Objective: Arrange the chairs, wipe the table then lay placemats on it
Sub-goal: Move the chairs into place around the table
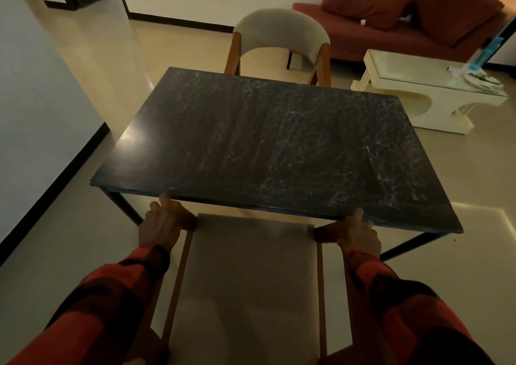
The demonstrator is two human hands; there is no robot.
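A black marble table [265, 147] with dark metal legs stands in front of me. Below its near edge is a chair [251, 281] with a grey padded back and wooden frame, seen from above. My left hand [162, 225] grips the chair's left wooden corner and my right hand [358, 233] grips its right corner, both just under the table's near edge. A second chair [279, 32] with a curved grey backrest and wooden legs stands at the table's far side, its seat hidden by the tabletop. No cloth or placemats can be seen on the table.
A white side table [418, 99] with a glass top and some clutter stands at the right rear. A red sofa [377, 32] with two cushions runs along the back wall. A wall [33, 91] with a dark skirting board lies to the left.
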